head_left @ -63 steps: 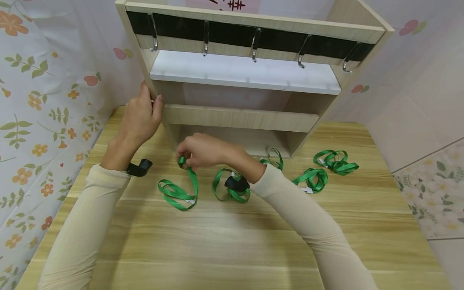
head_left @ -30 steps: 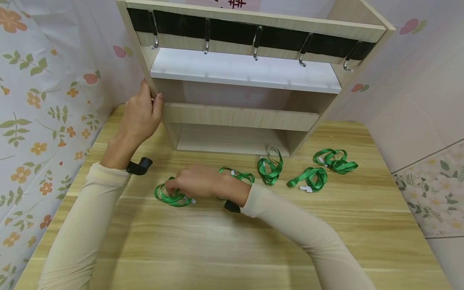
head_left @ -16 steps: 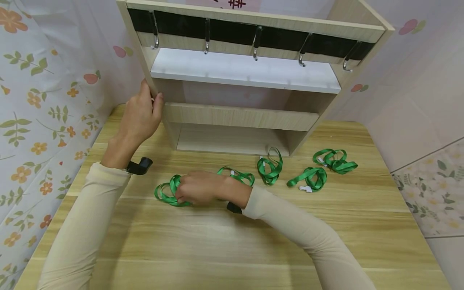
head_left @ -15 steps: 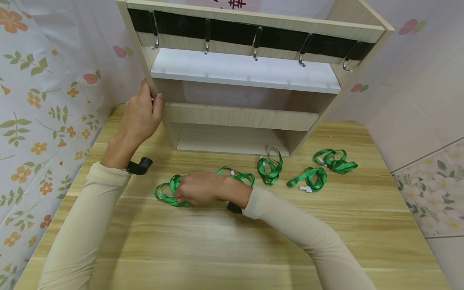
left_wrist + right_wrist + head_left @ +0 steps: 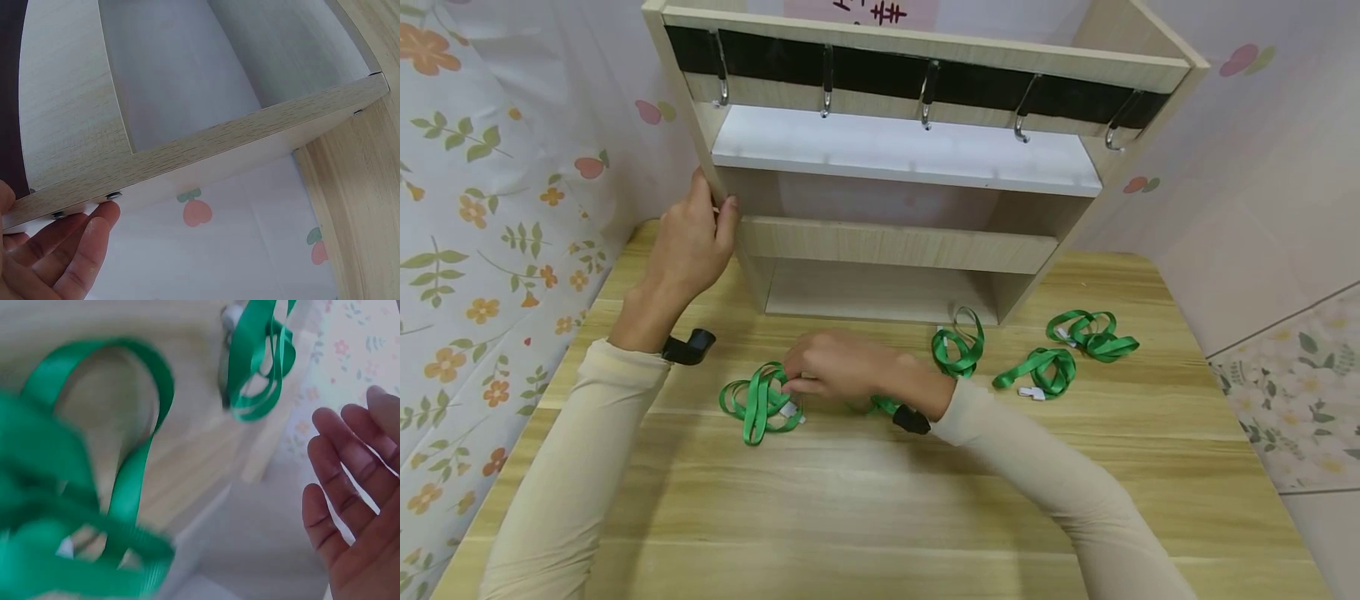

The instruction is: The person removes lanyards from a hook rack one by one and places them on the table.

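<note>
My left hand (image 5: 688, 242) grips the left side panel of a pale wooden hook shelf (image 5: 895, 246). In the left wrist view, fingers (image 5: 87, 256) lie along the panel's outer face, with the thumb partly visible on the other side. Fingers extended and holding nothing, my right hand (image 5: 842, 364) is over the table just right of a loosely coiled green lanyard (image 5: 756, 408). A second green lanyard (image 5: 883, 404) lies mostly hidden under that hand and wrist. In the right wrist view, the right hand (image 5: 362, 494) shows its spread fingers apart from the green ribbons (image 5: 128, 481).
A row of several metal hooks (image 5: 927, 104) hangs from the shelf's black strip, bare. Further right on the wooden table (image 5: 865, 517) lie three more green lanyards, the nearest lanyard (image 5: 958, 346) close to the shelf's base. Floral cloth (image 5: 490, 275) covers the left side.
My right hand has let go of the leftmost lanyard, which now lies coiled on the table, and has moved right and away from it. My left hand has stayed on the panel.
</note>
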Action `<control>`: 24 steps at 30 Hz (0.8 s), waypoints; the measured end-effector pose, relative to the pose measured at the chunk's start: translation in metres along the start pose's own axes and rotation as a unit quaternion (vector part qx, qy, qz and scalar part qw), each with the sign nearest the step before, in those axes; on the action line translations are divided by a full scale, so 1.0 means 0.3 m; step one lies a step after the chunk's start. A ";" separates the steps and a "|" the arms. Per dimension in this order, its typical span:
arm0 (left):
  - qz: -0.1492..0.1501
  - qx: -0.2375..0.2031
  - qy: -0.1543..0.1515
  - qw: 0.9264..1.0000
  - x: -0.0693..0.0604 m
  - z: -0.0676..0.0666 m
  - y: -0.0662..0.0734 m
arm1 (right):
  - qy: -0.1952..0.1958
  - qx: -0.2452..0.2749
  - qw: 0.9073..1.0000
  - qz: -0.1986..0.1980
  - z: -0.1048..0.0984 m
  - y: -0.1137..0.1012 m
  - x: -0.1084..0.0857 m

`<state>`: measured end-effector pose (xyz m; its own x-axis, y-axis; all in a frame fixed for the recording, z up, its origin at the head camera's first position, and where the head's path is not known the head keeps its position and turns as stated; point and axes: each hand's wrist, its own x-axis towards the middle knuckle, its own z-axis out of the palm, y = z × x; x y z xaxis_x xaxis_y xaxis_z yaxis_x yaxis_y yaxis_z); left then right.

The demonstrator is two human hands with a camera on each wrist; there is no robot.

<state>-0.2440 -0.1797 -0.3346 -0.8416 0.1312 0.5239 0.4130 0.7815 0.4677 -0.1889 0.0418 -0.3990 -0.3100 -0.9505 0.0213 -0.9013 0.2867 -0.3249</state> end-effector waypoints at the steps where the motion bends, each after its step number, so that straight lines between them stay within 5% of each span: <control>1: 0.000 -0.001 0.000 1.000 0.000 0.000 -0.002 | 0.012 -0.007 1.000 0.001 -0.009 0.006 -0.011; 11: -0.013 -0.019 -0.008 1.000 -0.012 -0.008 -0.007 | 0.065 -0.065 0.991 0.102 -0.121 0.048 -0.166; 19: -0.024 -0.060 -0.041 0.997 -0.034 -0.018 -0.031 | 0.107 -0.088 0.979 0.153 -0.170 0.084 -0.313; 24: -0.043 -0.042 -0.063 0.996 -0.068 -0.036 -0.056 | 0.135 -0.097 0.970 0.178 -0.203 0.108 -0.424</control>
<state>-0.2299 -0.2021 -0.3454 -0.9103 0.1459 0.3874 0.3601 0.7406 0.5674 -0.1970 0.1794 -0.3546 -0.6570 -0.7283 0.1945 -0.7538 0.6336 -0.1740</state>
